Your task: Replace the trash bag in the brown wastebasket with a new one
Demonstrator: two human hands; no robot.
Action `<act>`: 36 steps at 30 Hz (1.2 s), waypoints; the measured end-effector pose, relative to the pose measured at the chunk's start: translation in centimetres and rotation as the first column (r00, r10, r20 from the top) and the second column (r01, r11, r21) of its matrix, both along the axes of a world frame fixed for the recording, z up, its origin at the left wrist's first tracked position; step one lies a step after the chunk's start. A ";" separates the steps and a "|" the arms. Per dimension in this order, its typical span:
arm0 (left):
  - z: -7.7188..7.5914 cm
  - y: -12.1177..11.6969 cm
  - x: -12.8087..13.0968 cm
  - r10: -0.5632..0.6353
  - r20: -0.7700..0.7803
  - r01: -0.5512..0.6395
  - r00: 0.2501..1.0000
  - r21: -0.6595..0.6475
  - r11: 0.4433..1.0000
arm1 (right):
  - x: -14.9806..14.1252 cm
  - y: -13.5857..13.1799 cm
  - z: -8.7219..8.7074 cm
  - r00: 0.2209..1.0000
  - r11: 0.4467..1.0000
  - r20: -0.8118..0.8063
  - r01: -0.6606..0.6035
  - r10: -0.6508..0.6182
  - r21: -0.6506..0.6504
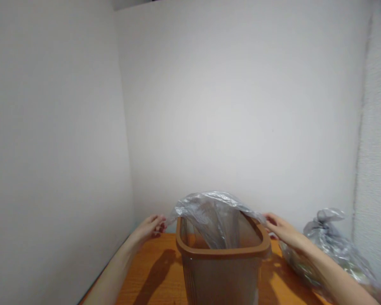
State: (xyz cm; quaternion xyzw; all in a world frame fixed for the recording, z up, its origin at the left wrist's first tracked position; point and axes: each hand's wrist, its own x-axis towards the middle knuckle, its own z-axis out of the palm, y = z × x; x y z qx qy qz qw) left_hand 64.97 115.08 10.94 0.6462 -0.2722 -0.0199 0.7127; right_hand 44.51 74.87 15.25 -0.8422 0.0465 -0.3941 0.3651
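A brown plastic trash bin stands upright on a wooden table. A thin, clear-grey plastic bag hangs partly inside it and drapes over its far rim. On the left, my left hand pinches one edge of the bag, a little outside the bin's rim. Across from it, my right hand has its fingers closed on the bag's opposite edge, beside the right rim. Between the hands the bag's edge is stretched. The near side of the rim is bare.
To the right sits a knotted clear plastic bag with contents I cannot make out, partly behind my right forearm. The orange-brown wooden table lies beneath the bin. White walls rise close behind and to the left.
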 end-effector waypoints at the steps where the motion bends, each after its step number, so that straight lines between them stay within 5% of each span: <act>1: 0.6 0.5 -0.5 0.038 0.075 -0.036 0.996 -0.035 0.999 | -0.7 -0.3 0.3 1.000 1.000 0.017 -0.004 0.004 0.001; 6: 4.4 -0.3 -3.1 0.065 0.406 -0.048 0.911 -0.050 0.998 | -3.6 2.9 2.0 0.973 0.980 0.173 -0.128 0.153 -0.150; 11: 4.8 -2.2 -5.0 0.121 0.579 -0.142 0.807 -0.008 0.990 | -4.5 5.7 1.8 0.958 0.904 0.269 0.023 0.102 -0.427; 14: 3.4 -1.5 -6.6 0.217 0.690 -0.245 0.691 -0.059 0.968 | -5.2 5.7 0.5 0.922 0.868 0.374 0.103 0.100 -0.487; 20: -2.2 0.7 -9.5 0.314 0.913 -0.364 0.261 -0.208 0.908 | -6.7 4.0 -4.8 0.864 0.768 0.477 0.195 0.160 -0.610; 23: -5.2 0.4 -9.5 0.278 0.948 -0.365 0.156 -0.206 0.908 | -6.1 2.5 -7.8 0.882 0.708 0.441 0.204 0.168 -0.676; 27: -8.0 -1.1 -8.6 0.218 0.974 -0.505 0.063 -0.158 0.848 | -4.3 1.4 -10.8 0.942 0.704 0.325 0.172 0.088 -0.689; 29: -8.8 -1.7 -8.2 0.163 0.983 -0.550 0.083 -0.091 0.830 | -3.6 1.2 -11.7 0.959 0.693 0.275 0.154 0.067 -0.705; 32: -9.2 -1.6 -8.1 0.096 0.966 -0.522 0.240 0.045 0.852 | -3.6 1.3 -11.7 0.961 0.721 0.272 0.149 0.056 -0.676; 36: -7.8 -0.3 -8.4 0.295 0.809 -0.392 0.509 -0.087 0.916 | -5.3 3.0 -9.5 0.933 0.917 0.354 0.079 0.070 -0.390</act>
